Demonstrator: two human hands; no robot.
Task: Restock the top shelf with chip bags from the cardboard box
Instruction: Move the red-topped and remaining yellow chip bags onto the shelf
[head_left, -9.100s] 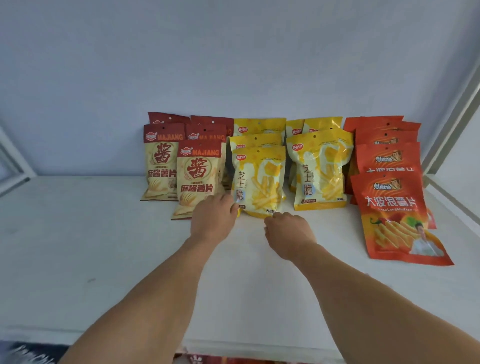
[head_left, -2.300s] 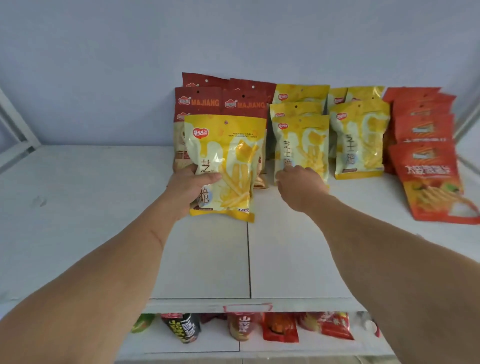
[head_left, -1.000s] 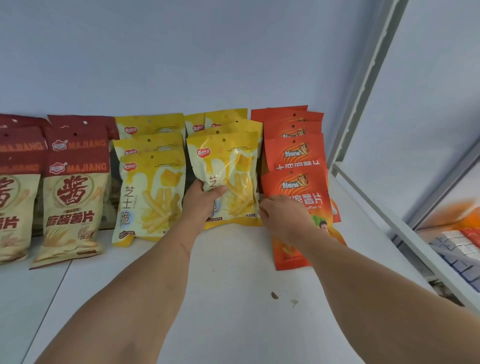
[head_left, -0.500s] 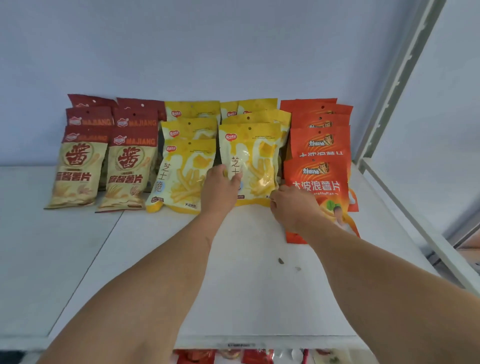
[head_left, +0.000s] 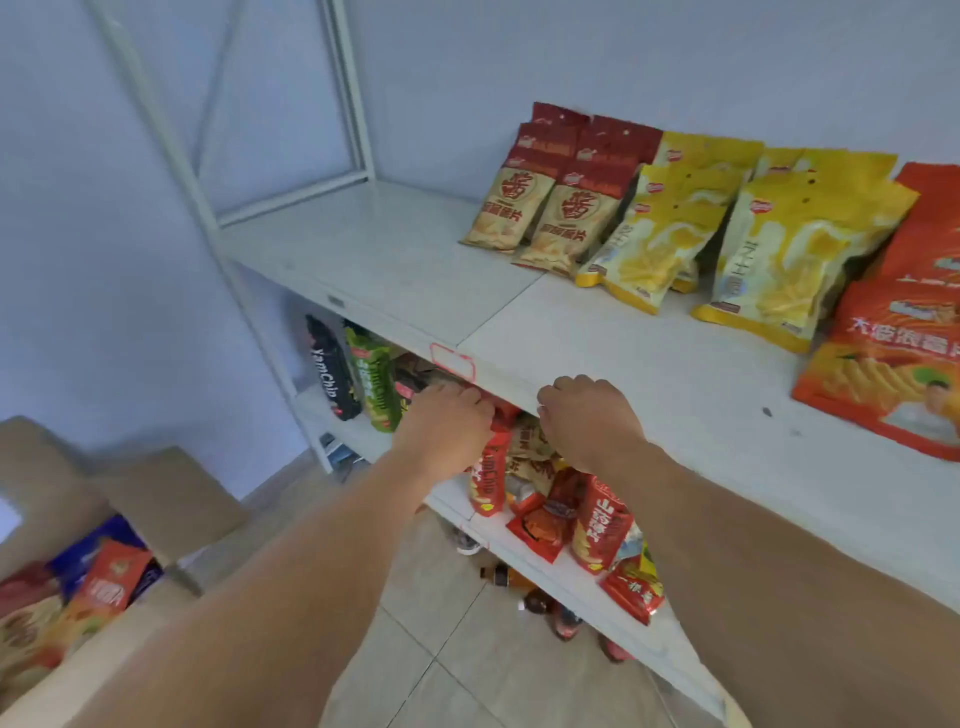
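Nothing is held: the left hand (head_left: 447, 421) and right hand (head_left: 589, 415) hover loosely curled at frame centre. The cardboard box (head_left: 78, 571), lower left, should be reached next; one bag should be lifted upright toward the top shelf (head_left: 395, 260).

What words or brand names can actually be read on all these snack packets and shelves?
"YamChip": black bag on the lower shelf.
"YamChip", partly hidden: green bag beside it.
"Chip", rest hidden: red bag under the left hand.
"山药薄片": red bag farther right.
"芝士脆": yellow bags on the top shelf.
"酱": brown bags.
Orange bags: blurred.
Shelf tag: blank.
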